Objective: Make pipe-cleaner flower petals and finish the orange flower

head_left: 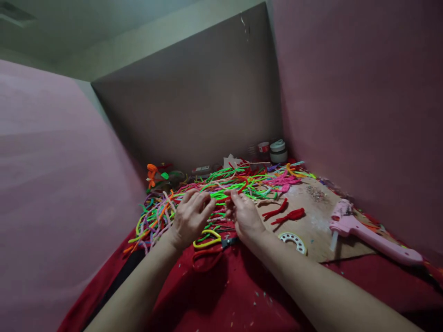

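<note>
Both my hands rest over a heap of coloured pipe cleaners point(194, 189) on a red cloth point(221, 295). My left hand point(191, 216) has its fingers curled and pressed together toward the right, pinching at the strands. My right hand point(245, 216) faces it, fingers closed in a pinch on a pipe cleaner point(224, 194) that runs between the two hands. The fingertips nearly meet over bright green strands. A pair of scissors with yellow and red handles point(209, 246) lies just below my hands.
A brown board point(321, 230) to the right carries two red pipe-cleaner shapes point(285, 213), a white curved ring point(294, 240) and a pink glue gun point(367, 233). Small jars point(273, 151) stand in the back corner. Pink walls close in on the left and right.
</note>
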Demonstrator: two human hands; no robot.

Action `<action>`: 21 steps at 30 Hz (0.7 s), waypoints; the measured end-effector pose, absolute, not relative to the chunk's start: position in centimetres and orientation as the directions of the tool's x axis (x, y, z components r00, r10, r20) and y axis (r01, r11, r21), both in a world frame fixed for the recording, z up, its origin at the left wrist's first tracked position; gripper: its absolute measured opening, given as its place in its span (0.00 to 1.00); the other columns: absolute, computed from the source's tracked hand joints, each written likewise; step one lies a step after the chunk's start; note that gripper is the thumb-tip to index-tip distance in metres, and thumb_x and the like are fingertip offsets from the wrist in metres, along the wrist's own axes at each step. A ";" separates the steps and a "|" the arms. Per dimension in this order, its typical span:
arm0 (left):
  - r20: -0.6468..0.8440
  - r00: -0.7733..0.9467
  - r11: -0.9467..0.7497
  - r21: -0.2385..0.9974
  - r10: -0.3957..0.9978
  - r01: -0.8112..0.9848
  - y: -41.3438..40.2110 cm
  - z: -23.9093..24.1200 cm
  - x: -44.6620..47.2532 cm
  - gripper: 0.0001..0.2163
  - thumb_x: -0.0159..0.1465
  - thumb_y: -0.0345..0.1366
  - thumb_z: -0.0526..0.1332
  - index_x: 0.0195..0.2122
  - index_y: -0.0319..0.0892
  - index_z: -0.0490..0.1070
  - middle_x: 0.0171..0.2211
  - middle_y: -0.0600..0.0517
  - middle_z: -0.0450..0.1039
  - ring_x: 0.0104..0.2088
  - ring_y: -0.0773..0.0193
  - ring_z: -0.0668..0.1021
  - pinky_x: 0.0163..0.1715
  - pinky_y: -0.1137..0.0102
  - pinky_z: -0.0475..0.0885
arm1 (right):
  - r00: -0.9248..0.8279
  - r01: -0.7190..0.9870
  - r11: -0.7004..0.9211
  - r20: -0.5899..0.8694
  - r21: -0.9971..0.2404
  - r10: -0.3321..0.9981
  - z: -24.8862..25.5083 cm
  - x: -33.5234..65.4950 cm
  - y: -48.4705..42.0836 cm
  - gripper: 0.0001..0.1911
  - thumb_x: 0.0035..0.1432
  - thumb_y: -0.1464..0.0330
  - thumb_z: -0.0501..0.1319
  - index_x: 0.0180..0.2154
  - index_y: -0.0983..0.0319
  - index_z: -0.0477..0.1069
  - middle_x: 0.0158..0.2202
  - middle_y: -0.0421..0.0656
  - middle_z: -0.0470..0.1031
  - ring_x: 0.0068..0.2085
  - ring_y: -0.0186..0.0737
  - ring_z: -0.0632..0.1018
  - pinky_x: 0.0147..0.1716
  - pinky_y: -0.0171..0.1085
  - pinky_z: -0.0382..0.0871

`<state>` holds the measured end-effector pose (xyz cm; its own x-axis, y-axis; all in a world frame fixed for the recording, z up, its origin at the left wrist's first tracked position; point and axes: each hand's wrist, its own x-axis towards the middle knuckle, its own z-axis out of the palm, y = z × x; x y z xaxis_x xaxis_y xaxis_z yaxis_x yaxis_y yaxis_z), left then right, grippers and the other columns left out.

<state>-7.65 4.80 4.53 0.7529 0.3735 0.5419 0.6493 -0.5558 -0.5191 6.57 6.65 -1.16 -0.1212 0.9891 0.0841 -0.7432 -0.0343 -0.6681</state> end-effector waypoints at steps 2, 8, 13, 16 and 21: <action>0.538 0.732 -0.546 -0.495 0.418 0.676 3.7 4.0 -8.1 0.10 0.60 0.28 0.51 0.38 0.44 0.70 0.35 0.47 0.71 0.36 0.63 0.71 0.45 0.62 0.63 | -0.160 -0.779 -0.081 0.072 -0.622 0.984 -1.0 6.9 6.9 0.13 0.47 0.60 0.61 0.28 0.63 0.64 0.19 0.35 0.65 0.16 0.26 0.64 0.13 0.28 0.56; 0.764 0.092 -0.337 0.170 0.639 0.926 1.6 2.6 -7.4 0.08 0.58 0.39 0.57 0.35 0.42 0.71 0.33 0.48 0.71 0.36 0.60 0.71 0.39 0.65 0.65 | -0.191 -0.837 -0.093 0.129 -0.540 0.973 -0.8 7.2 6.8 0.10 0.46 0.64 0.63 0.27 0.64 0.67 0.22 0.39 0.71 0.22 0.32 0.72 0.24 0.34 0.70; 0.084 -0.102 -0.050 0.953 0.991 0.300 2.9 1.5 -6.2 0.16 0.55 0.50 0.57 0.26 0.40 0.66 0.15 0.59 0.59 0.13 0.74 0.59 0.14 0.76 0.55 | -0.239 -0.805 -0.094 0.176 -0.585 0.955 -1.6 6.6 6.5 0.14 0.44 0.62 0.65 0.30 0.64 0.69 0.22 0.39 0.72 0.21 0.32 0.72 0.22 0.34 0.69; 0.049 -0.096 -0.046 0.998 0.994 0.037 3.9 1.7 -6.3 0.15 0.52 0.48 0.61 0.27 0.39 0.66 0.13 0.61 0.55 0.12 0.77 0.56 0.12 0.78 0.51 | -0.299 -0.726 -0.107 0.172 -0.679 0.939 -2.0 6.5 6.3 0.15 0.43 0.62 0.65 0.31 0.65 0.69 0.22 0.39 0.72 0.20 0.31 0.72 0.20 0.32 0.67; 0.063 -0.075 -0.060 0.997 0.995 0.046 3.9 1.8 -6.0 0.15 0.51 0.46 0.63 0.28 0.37 0.68 0.10 0.63 0.52 0.10 0.78 0.54 0.11 0.79 0.47 | -0.330 -0.573 -0.075 0.146 -0.816 0.933 -2.3 6.7 6.0 0.15 0.45 0.60 0.63 0.28 0.66 0.69 0.20 0.38 0.69 0.17 0.27 0.68 0.15 0.29 0.63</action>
<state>-6.01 3.95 1.83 -0.0748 0.9952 0.0632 0.0465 -0.0598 0.9971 6.68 5.98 -2.27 -0.3298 0.9328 0.1456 -0.5733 -0.0753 -0.8159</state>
